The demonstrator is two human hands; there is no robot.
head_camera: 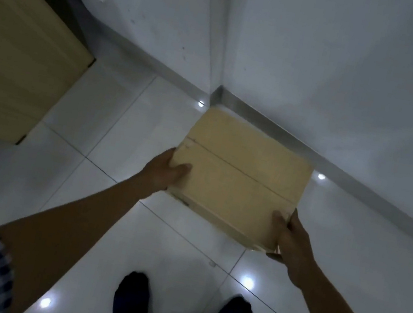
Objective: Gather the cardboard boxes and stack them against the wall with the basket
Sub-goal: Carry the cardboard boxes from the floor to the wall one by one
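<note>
The left hand (169, 170) and right hand (289, 238) grip opposite corners of one box (237, 178), held over the floor (112, 117) close to the wall (350, 85) corner. No stack or basket shows, so most work likely remains.

Both hands grip a flat, square tan cardboard box (240, 178) with a seam running across its closed top. The left hand (167, 170) clasps the box's left edge, thumb on top; the right hand (289, 238) grasps the near right corner. The box is near a projecting corner of the white wall (352, 71) with its grey skirting, above the glossy white tiled floor (112, 123). A pale wooden cabinet (15, 62) stands at left. Two feet in dark socks (130, 305) stand below
</note>
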